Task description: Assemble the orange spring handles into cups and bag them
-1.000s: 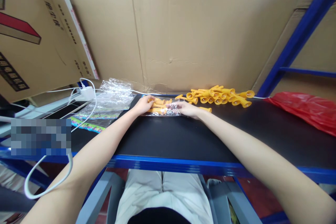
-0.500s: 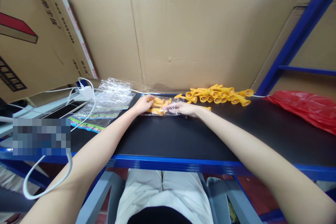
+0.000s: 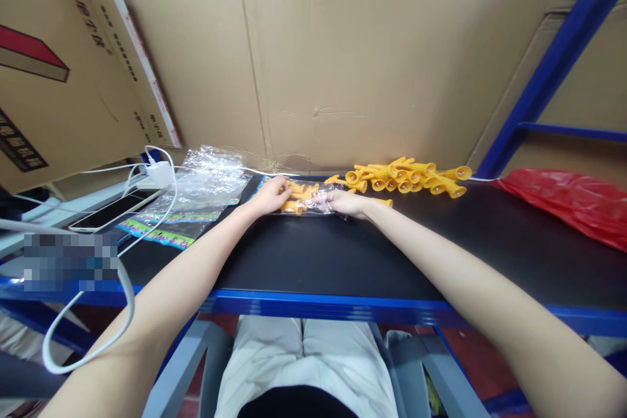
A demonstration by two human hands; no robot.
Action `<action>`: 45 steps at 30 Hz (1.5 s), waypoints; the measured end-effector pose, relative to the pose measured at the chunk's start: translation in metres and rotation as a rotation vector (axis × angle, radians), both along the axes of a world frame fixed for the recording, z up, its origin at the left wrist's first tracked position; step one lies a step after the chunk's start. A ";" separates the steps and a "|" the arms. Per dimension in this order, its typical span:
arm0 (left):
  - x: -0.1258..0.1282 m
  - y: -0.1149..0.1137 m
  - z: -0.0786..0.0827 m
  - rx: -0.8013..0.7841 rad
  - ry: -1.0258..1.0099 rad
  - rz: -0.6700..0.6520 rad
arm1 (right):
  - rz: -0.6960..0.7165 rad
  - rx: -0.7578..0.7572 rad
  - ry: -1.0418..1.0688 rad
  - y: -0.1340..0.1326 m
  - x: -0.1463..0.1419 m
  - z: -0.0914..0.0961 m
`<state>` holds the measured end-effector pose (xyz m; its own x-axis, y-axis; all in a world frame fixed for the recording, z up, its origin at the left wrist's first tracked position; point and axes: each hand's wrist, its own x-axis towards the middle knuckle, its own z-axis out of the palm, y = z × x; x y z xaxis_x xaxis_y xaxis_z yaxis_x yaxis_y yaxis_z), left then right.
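Note:
A clear plastic bag (image 3: 321, 202) lies on the black tabletop with several yellow horn-shaped plastic pieces (image 3: 292, 207) inside. My left hand (image 3: 272, 195) is closed over the bag's left end, where a bit of its coloured printed strip shows. At the other end, my right hand (image 3: 349, 203) grips the crumpled film, its fingers partly hidden by the glare. Just past my right hand, one loose yellow piece (image 3: 386, 203) lies on the table. Behind it to the right is a heap of the same yellow pieces (image 3: 406, 176) with flared ends.
Flat clear bags (image 3: 206, 179) with printed strips lie to the left, beside a phone (image 3: 115, 209), a white charger (image 3: 159, 174) and looping white cable. A red plastic bag (image 3: 563, 202) sits at the right. Cardboard (image 3: 343, 65) walls the back; a blue rail (image 3: 323, 302) edges the front.
My left hand has shifted slightly right along the bag, uncovering more of its printed strip. The film near my right hand looks more bunched. The phone at the left now shows more fully.

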<state>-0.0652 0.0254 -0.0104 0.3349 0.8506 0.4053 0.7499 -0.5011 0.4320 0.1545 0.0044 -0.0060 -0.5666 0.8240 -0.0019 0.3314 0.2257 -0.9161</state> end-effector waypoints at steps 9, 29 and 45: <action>-0.003 0.010 -0.010 -0.025 0.044 -0.074 | -0.059 0.072 0.042 0.001 -0.003 -0.005; -0.025 0.028 -0.016 0.016 0.095 -0.009 | -0.362 0.539 -0.919 0.013 0.051 0.012; -0.023 0.025 -0.016 -0.007 0.163 0.078 | -0.089 0.458 -0.932 -0.001 0.059 0.030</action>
<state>-0.0880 0.0502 -0.0263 0.3284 0.8792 0.3452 0.8470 -0.4358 0.3042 0.2139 0.0039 0.0236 -0.4378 0.8951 -0.0839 0.8961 0.4269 -0.1213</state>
